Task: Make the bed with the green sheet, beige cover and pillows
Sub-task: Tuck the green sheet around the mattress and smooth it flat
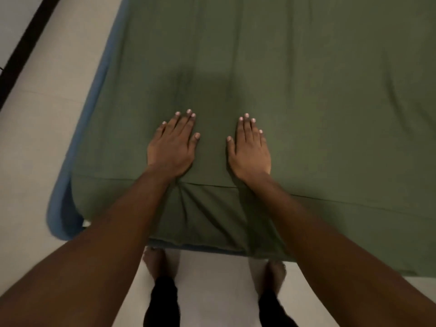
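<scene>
Both hands — left hand (168,153) and right hand (250,154) — lie flat, fingers straight, on the green sheet (306,79) covering the bed (likely smoothing creases near its edge); no cover or pillows in view.

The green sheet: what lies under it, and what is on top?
Under the green sheet a blue layer shows only along the left edge and near corner. The rest is covered, so I cannot tell what it is. On top, the left hand and right hand rest flat.
</scene>
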